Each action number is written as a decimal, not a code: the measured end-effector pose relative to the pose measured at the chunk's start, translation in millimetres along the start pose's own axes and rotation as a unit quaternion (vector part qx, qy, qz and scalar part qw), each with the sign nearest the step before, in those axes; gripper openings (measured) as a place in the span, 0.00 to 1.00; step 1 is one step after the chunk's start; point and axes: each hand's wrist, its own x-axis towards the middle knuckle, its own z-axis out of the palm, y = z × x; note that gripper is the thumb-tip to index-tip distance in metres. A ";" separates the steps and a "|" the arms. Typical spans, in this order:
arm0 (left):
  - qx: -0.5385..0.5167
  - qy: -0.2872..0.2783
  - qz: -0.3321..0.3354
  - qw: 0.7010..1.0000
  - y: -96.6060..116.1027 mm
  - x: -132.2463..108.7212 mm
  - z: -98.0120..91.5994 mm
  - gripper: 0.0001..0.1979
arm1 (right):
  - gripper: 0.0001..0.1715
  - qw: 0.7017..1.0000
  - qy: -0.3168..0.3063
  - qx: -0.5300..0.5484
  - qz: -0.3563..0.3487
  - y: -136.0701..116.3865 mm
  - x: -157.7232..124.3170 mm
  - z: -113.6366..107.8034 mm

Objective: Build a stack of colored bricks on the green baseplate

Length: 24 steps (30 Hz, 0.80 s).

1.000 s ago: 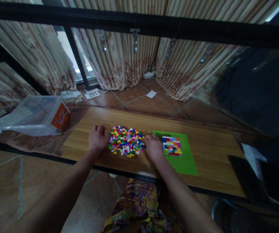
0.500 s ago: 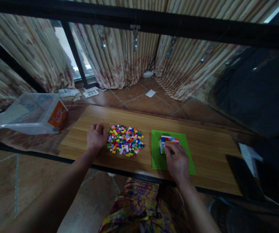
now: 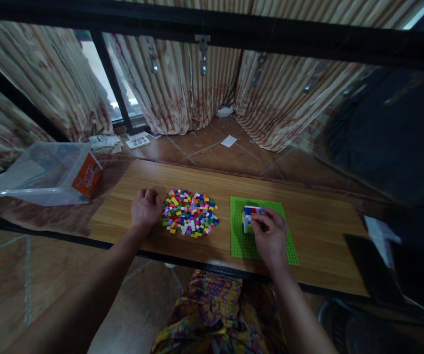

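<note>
My left hand (image 3: pixel 146 210) rests on the wooden board just left of a loose pile of small multicoloured toy bricks (image 3: pixel 190 214). Its fingers are curled in, and I see nothing held in them. My right hand (image 3: pixel 271 236) is over a green studded baseplate (image 3: pixel 238 246). Thumb and fingertips pinch together at the near side of a low block of joined toy bricks (image 3: pixel 248 211), white, blue and red on its visible part. A small pale toy brick seems to be between those fingertips. The right side of the brick block is hidden behind the fingers.
The wooden board (image 3: pixel 318 236) lies along the narrow table. At its left stands a clear plastic bin (image 3: pixel 49 189) with an orange label. Dark flat objects (image 3: pixel 374 270) lie at the right end. Beyond are papers (image 3: pixel 228 141) on the tiled floor and striped curtains (image 3: pixel 197 88).
My right hand's fingers have shifted slightly over the brick block, now covering more of its right side. The left hand has stayed in place beside the pile.
</note>
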 end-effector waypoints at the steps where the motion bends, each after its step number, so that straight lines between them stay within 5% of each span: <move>1: 0.000 -0.001 0.001 1.000 0.0 0.0 0.0 0.15 | 0.09 1.000 0.002 0.000 0.002 -0.6 0.3 -0.2; 24: 0.009 0.003 0.000 1.000 -0.8 -0.1 1.2 0.15 | 0.16 0.999 0.035 -0.025 0.033 -6.5 2.5 4.9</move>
